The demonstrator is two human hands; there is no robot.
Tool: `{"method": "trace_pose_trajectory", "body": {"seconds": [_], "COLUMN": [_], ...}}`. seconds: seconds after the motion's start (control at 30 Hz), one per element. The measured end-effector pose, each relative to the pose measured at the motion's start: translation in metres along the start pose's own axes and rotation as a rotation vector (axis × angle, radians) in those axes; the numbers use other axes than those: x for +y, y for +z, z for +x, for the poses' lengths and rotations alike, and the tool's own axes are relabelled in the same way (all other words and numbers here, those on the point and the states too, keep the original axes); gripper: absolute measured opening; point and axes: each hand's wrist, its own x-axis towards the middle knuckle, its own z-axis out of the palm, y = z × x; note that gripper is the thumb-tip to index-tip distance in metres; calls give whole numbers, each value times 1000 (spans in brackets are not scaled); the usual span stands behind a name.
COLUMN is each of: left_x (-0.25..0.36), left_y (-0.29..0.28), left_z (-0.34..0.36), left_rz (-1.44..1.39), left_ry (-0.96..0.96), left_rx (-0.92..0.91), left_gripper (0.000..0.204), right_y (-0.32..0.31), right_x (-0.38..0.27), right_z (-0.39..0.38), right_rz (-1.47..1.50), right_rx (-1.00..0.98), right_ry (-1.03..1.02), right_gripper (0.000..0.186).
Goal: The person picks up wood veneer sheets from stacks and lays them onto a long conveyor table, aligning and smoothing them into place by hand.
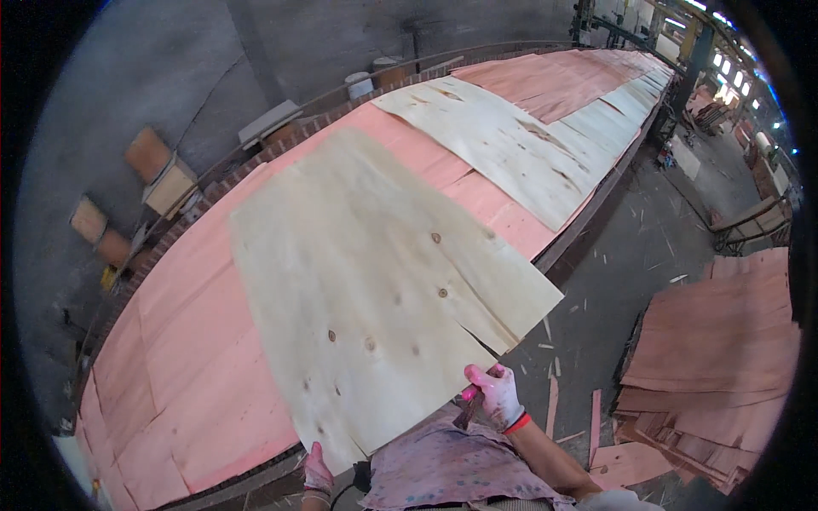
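A large pale wood veneer sheet (375,281), with several knots and splits along its near right edge, is held out before me over a long table. My right hand (497,394), in a white glove stained pink with a red cuff band, is closed on its near right corner. A dark, narrow piece (468,414) hangs from that same grip; its kind is unclear. At the near left corner, my left hand (318,470), in a pink-stained glove, grips the edge with the thumb on top.
Pink-coated veneer sheets (187,358) cover the long table, with another pale veneer sheet (503,136) and reddish sheets (562,78) farther along. A stack of reddish veneer (716,341) stands on the floor at right, near scattered wood strips (553,400). Wooden blocks (166,175) line the left wall.
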Motion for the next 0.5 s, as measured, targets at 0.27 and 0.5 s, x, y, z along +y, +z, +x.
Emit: {"method": "trace_pose_trajectory", "body": {"seconds": [0.27, 0.5], "left_x": [41, 47], "left_y": [145, 264], "left_z": [129, 113], "left_rz": [121, -184], "left_ry": [192, 114], "left_rx": [135, 41], "left_gripper": [48, 43], "right_y": [-24, -102], "right_x": [-93, -116], "right_z": [160, 268], "right_rz": [284, 278], "right_rx": [59, 95], "right_ry": [-41, -25], "right_gripper": [22, 18]}}
